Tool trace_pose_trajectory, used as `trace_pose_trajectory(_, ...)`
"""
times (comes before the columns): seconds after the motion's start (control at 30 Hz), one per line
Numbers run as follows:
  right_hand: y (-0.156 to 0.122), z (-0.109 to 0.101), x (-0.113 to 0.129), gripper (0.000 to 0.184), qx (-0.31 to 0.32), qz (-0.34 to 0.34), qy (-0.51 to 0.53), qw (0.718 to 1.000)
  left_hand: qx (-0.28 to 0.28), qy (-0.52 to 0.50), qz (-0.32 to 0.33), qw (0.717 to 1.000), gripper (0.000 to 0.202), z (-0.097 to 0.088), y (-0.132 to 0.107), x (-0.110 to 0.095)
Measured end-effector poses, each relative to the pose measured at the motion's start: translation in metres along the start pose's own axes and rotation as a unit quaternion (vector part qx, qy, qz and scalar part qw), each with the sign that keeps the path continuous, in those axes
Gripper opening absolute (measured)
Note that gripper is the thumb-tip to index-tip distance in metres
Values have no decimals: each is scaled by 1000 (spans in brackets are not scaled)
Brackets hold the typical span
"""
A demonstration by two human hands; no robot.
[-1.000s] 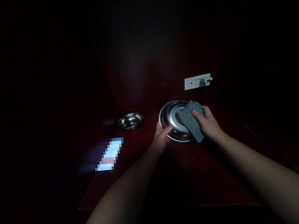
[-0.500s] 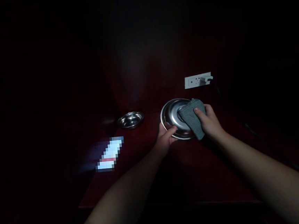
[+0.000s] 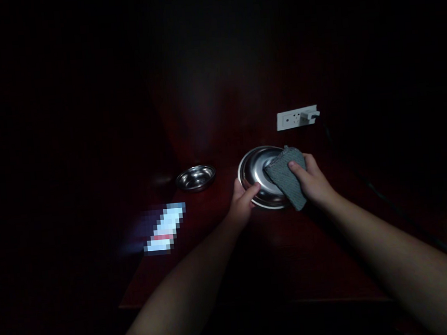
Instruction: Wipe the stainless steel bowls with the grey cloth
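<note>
A shiny steel bowl (image 3: 260, 169) is tilted up above the table, its rounded outside facing me. My left hand (image 3: 243, 201) grips its lower left rim, thumb on the outer side and fingers behind. In my right hand (image 3: 313, 178) is a folded grey-green cloth (image 3: 290, 176), thumb on top, pressed against the bowl's right side. The cloth hides that part of the bowl and most of my right fingers. A second steel bowl (image 3: 196, 179), smaller in view, rests upright on the table to the left.
The dark red table (image 3: 279, 267) has its front edge below my forearms. A bright, pixelated rectangle (image 3: 165, 229) lies on its left side. On the back wall is a white socket plate (image 3: 292, 119) with a plug (image 3: 310, 114); a dark cable (image 3: 391, 202) runs down the right.
My left hand has shifted slightly left and up along the bowl's rim. The bowl and cloth have moved a little left. The other bowl stays in place.
</note>
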State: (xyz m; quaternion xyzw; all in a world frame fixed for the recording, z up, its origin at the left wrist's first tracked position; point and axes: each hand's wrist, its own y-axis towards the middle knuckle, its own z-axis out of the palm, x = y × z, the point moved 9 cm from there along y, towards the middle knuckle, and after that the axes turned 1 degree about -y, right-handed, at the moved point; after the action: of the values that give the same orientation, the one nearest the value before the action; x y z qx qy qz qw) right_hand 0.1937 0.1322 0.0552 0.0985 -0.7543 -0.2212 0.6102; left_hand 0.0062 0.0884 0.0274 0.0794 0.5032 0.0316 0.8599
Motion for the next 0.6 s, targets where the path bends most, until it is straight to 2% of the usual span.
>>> trace_pose_trajectory(0.2,2,3,-5,49,13,1,32,999,1,14,41,999,51,2,0,-10)
trace_pose_trajectory(0.43,2,1,-9,48,2,9,60,998,60,58,110,990,45,12,-3,-22)
trace_pose_trajectory(0.6,1,-3,-4,48,-15,5,42,999,60,80,113,989,43,12,-5,-23)
